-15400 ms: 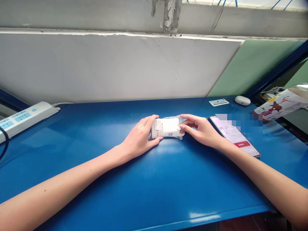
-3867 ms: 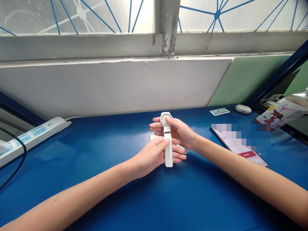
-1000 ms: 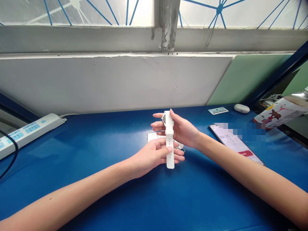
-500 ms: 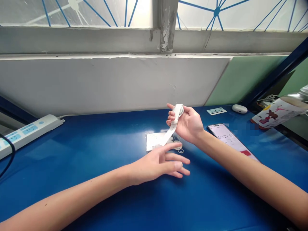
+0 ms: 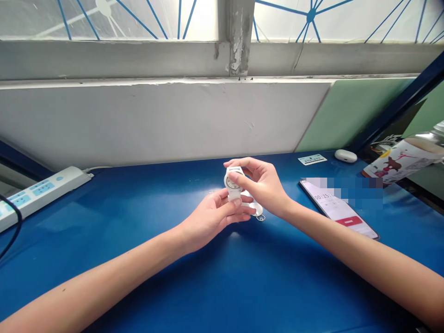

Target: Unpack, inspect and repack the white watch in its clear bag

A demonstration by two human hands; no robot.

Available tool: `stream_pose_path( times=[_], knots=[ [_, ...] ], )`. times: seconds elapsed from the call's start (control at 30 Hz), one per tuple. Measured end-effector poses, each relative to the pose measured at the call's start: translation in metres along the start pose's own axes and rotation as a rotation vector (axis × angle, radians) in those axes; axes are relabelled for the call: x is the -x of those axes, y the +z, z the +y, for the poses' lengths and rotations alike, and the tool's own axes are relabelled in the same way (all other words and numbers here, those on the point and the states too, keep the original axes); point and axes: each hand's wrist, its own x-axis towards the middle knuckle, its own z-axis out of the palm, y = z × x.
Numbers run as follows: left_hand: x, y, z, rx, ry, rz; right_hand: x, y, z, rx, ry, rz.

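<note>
A white wristwatch (image 5: 233,181) is held up between my two hands, its round dial turned toward me. My right hand (image 5: 262,182) grips it at the case, with the thumb on the dial's upper edge and the fingers behind. Lower down, my left hand (image 5: 220,215) pinches the white strap between thumb and fingers. Behind the fingers, on the table, lies a round white tag (image 5: 257,209) with a small bead chain (image 5: 261,218); the flat white packet near it is almost wholly hidden.
On the blue table (image 5: 145,199), a phone (image 5: 338,208) showing a timer lies at right. Beyond it are a small card (image 5: 312,159), a white earbud case (image 5: 345,156) and a tilted bottle (image 5: 404,159). A power strip (image 5: 41,192) with a black cable lies at left.
My right hand has turned over and moved left with the watch, whose dial now faces me. My left hand has risen and closed on the strap.
</note>
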Motion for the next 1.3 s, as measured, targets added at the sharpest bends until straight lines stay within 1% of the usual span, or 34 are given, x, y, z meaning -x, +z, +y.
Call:
stream_pose_path(
  times=[0.07,0.13,0.33,0.43,0.53,0.6,0.67,0.77,0.87,0.93,1.0,1.1,1.3],
  knots=[
    [0.000,0.000,-0.001,-0.031,-0.002,0.009,0.000,0.001,0.001,0.035,-0.034,0.027],
    [0.001,0.000,-0.002,-0.048,0.006,0.017,-0.002,0.001,0.002,0.020,-0.007,0.050],
    [0.003,0.002,-0.003,-0.074,-0.015,-0.007,-0.010,-0.005,0.010,-0.244,0.276,0.027],
    [0.003,0.003,-0.002,-0.094,-0.023,-0.001,-0.011,-0.008,0.009,-0.379,0.368,-0.037],
    [0.002,0.005,-0.002,-0.091,-0.058,0.019,-0.008,-0.008,0.003,-0.541,0.437,-0.188],
    [0.001,0.006,-0.003,-0.093,-0.093,0.041,-0.006,-0.007,0.000,-0.607,0.451,-0.284],
    [0.001,0.006,-0.004,-0.093,-0.121,0.061,-0.004,-0.006,0.000,-0.605,0.450,-0.335],
    [0.001,0.004,-0.004,-0.092,-0.144,0.061,-0.004,-0.007,0.004,-0.570,0.465,-0.330],
    [0.002,0.002,-0.003,-0.107,-0.159,-0.013,-0.005,-0.008,0.007,-0.621,0.481,-0.325],
    [0.003,0.001,-0.003,-0.119,-0.179,-0.060,-0.005,-0.007,0.007,-0.659,0.490,-0.349],
    [0.004,0.000,-0.003,-0.122,-0.200,-0.075,-0.005,-0.006,0.006,-0.670,0.494,-0.380],
    [0.004,0.001,-0.004,-0.090,-0.200,-0.057,-0.005,-0.005,0.002,-0.639,0.488,-0.383],
    [0.000,0.000,-0.004,-0.030,-0.158,0.034,-0.007,-0.008,0.001,-0.601,0.447,-0.354]
  ],
)
